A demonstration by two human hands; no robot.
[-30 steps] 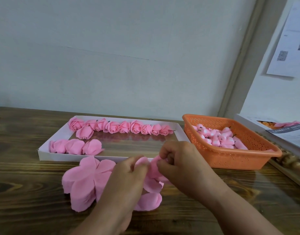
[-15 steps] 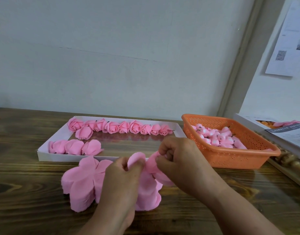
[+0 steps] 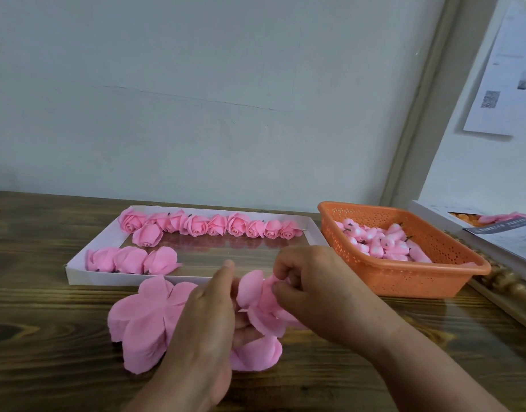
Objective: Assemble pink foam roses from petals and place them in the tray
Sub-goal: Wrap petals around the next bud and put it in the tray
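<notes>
The white tray (image 3: 77, 273) already holds about a dozen finished roses (image 3: 196, 226), with much bare floor left. On the counter (image 3: 48, 367), the right hand (image 3: 312, 285) pinches a petal sheet (image 3: 256, 295) while the left hand (image 3: 208, 322) steadies it; its fingertips are hidden. A petal stack (image 3: 143, 325) and a basket (image 3: 419, 281) of cores await, so much remains.

Both forearms reach in from the lower edge and meet near the middle, above the bench. The left hand (image 3: 208, 319) shows its back to the camera, its forefinger stretched upward and its lower fingers curled underneath, gripping pink foam. The right hand (image 3: 309, 281) comes in from the right, knuckles up, with thumb and fingertips (image 3: 281, 289) bent in a pinch on the same foam.
</notes>
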